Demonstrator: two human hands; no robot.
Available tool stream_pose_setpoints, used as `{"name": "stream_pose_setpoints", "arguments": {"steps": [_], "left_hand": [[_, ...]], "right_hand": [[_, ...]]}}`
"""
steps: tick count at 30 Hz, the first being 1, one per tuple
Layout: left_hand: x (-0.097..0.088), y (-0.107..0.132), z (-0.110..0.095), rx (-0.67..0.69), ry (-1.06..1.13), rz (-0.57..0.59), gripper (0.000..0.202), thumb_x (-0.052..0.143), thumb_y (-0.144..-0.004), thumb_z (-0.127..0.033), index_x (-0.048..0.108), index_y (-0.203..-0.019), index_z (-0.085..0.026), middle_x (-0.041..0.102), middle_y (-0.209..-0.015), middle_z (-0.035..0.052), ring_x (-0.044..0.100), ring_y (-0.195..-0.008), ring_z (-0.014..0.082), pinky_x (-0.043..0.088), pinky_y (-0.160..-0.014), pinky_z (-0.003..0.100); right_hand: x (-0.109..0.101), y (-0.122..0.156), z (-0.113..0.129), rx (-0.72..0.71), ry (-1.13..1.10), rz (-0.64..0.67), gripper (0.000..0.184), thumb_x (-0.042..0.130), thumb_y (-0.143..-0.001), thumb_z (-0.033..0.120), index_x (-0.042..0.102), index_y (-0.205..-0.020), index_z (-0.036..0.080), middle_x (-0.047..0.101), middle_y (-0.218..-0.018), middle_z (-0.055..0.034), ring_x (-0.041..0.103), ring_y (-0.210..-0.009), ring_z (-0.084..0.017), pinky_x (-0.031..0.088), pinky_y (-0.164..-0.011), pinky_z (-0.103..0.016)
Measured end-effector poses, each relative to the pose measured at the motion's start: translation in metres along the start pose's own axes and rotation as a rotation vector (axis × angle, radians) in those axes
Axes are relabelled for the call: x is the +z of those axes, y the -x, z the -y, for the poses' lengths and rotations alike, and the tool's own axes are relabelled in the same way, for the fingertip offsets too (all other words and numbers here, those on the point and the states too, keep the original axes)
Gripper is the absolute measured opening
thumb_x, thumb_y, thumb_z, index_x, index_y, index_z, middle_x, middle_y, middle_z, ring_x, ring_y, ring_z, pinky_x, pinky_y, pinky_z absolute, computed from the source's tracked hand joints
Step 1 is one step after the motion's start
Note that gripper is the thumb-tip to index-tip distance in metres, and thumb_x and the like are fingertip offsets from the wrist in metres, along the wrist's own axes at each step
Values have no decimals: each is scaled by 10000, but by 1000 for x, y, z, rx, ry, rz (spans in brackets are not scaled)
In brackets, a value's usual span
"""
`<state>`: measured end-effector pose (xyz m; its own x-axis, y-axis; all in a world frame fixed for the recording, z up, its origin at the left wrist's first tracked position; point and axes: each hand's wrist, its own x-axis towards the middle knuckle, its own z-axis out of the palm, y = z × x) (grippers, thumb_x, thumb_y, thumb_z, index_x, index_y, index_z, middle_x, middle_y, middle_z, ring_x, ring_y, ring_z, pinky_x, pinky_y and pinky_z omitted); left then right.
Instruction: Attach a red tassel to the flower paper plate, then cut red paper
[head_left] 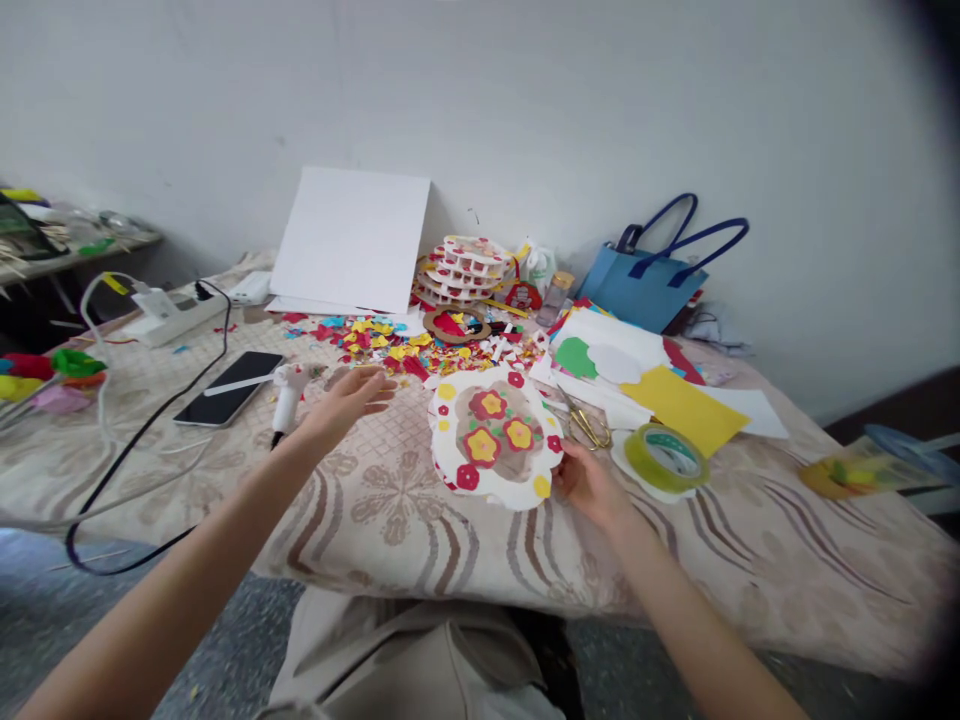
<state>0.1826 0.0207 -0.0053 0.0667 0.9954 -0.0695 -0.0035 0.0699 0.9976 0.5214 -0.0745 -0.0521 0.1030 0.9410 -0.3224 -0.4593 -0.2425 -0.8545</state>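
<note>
Your right hand (589, 485) has thumb and fingers pinched together on the lower right rim of the decorated plate (491, 435). The plate lies flat on the patterned cloth (390, 500), white, with red and yellow paper flowers stuck on it.

Your left hand (349, 398) is just left of the plate, above the cloth. Its fingers are spread apart and it holds nothing and touches nothing. The fingertips point toward the plate's upper left edge.

Left of the plate, past your left hand, lies a white glue gun (287, 395). Further left of it is a phone (229, 388), screen up.

Just right of the plate lie gold-handled scissors (585, 425), and right of them a tape roll (666, 457), near your right hand but clear of it. A yellow sheet (679, 405) lies right of the plate too, behind the tape.

Behind the plate there's a heap of coloured paper scraps (390, 345). Further behind is a stack of similar plates (469, 268). A white board (352, 240) leans on the wall behind and left of the plate, and a blue bag (649, 280) stands behind and right of it.
</note>
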Motion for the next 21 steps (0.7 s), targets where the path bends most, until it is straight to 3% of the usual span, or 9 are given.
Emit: {"name": "stream_pose_setpoints", "arguments": {"steps": [3,5,11,13,14,17,18,19,21], "left_hand": [[14,0,4,-204,267,126,247,701,-809,-359,595,-917,-164,724,-936,124,708,-869,229,555,-805,362],[21,-4,0,-255,366,132,149,694,-807,-266,615,-855,-149,723,-893,128,713,-815,233,568,-764,361],[11,-14,-12,-36,453,-145,174,634,-814,-251,569,-972,-217,704,-1006,46,671,-980,169,538,-816,271],[8,-4,-11,169,360,-250,285,672,-782,-247,549,-1039,-238,691,-1021,27,663,-968,155,518,-839,273],[7,3,-9,279,266,-235,318,685,-768,-241,555,-1058,-237,691,-1023,31,661,-955,161,510,-847,285],[4,22,-2,353,-58,185,306,663,-770,-213,617,-1073,-205,711,-1016,77,660,-975,224,487,-911,361],[3,26,0,345,-167,255,302,653,-764,-183,637,-1066,-201,714,-1028,85,656,-985,238,476,-931,378],[1,29,3,346,-244,237,308,635,-757,-150,648,-1061,-202,716,-1033,86,655,-986,243,469,-939,387],[-2,31,6,384,-278,34,334,592,-745,-101,650,-1057,-206,714,-1008,72,655,-960,231,473,-927,377]], "right_hand": [[-1,4,2,0,68,-1,137,705,-663,271,620,-765,239,632,-605,45,514,-507,-121,356,-442,-243],[-2,6,3,-6,138,7,134,688,-678,290,617,-783,246,627,-602,42,515,-509,-133,339,-436,-252],[-9,15,14,-8,150,-53,169,697,-628,286,647,-786,253,698,-694,25,603,-614,-161,445,-533,-268],[-11,18,20,-15,164,-50,175,690,-634,290,657,-803,257,714,-717,20,627,-648,-170,467,-557,-270],[-12,19,24,-16,182,-43,186,687,-644,293,662,-825,259,719,-724,20,633,-651,-171,468,-557,-270],[-13,20,33,-34,234,-35,238,685,-657,288,667,-893,258,733,-754,18,646,-654,-175,471,-565,-273],[-14,20,36,-42,246,-38,252,682,-658,284,666,-908,256,737,-765,15,652,-666,-180,476,-575,-277],[-14,20,39,-47,256,-42,262,679,-660,282,664,-919,254,740,-776,13,657,-679,-187,479,-584,-282],[-15,19,44,-51,274,-54,267,672,-666,283,663,-932,253,743,-790,8,662,-699,-199,481,-592,-291]]}}
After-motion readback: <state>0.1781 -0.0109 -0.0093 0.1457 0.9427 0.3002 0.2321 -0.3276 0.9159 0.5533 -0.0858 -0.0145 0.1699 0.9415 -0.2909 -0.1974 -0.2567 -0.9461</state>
